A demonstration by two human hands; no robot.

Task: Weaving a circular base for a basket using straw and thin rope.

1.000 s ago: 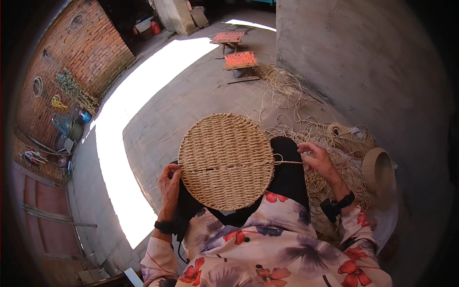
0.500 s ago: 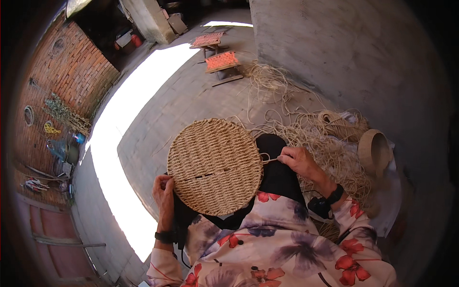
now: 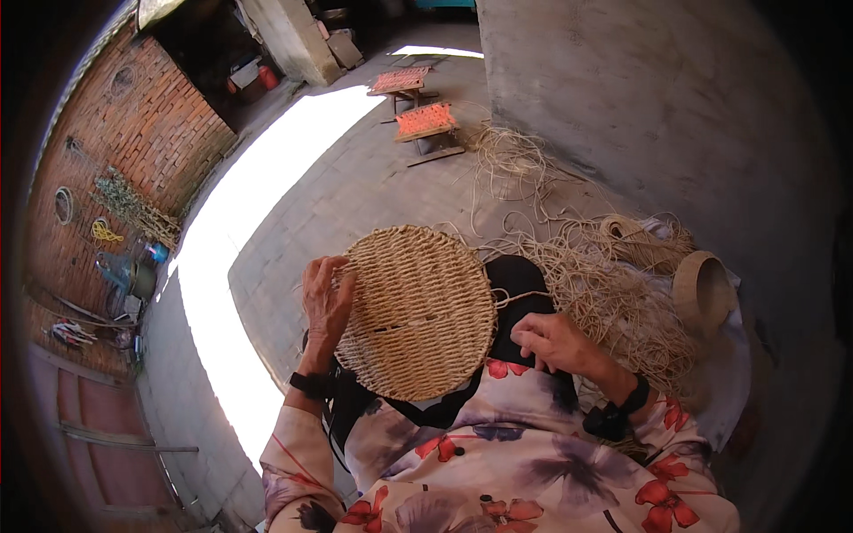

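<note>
The round tan woven-rope disc lies on the black-trousered lap. To the right lies loose beige cord, a round tan basket at its right end. Two orange-topped stools stand far beyond, between the red brick wall, left, and the grey concrete wall, right.

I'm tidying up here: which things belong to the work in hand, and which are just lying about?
Work in hand:
- round tan woven disc
- thin beige cord at its right edge
- tangled beige cord heap, probably

Apparently not in use:
- two low stools with reddish woven seats
- yellow rope bundle
</note>
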